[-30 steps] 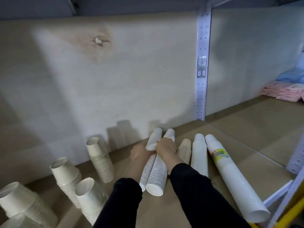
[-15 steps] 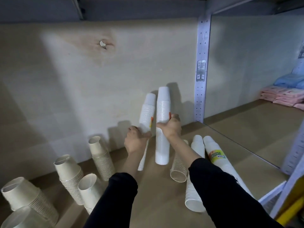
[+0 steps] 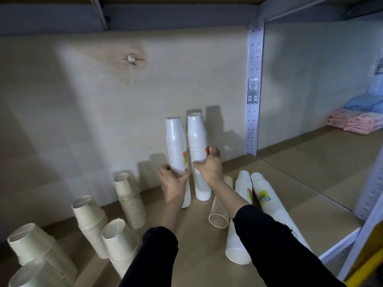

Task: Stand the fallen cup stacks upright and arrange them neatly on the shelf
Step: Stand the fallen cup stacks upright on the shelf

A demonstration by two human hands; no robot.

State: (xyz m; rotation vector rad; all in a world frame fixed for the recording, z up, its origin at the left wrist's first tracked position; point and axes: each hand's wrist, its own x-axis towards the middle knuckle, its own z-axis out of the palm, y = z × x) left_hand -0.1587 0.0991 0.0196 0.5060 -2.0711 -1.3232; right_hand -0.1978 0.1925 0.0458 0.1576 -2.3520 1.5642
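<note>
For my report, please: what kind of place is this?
Probably a stockroom or shop storage: a perforated metal shelving upright, many sleeved cup stacks on the shelf board, and wrapped pink packs next door.

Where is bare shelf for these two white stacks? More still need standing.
Bare board lies behind the hands, between the beige stack and the post, along the wall. Crowded: fallen stacks at right, beige stacks at left.
</note>
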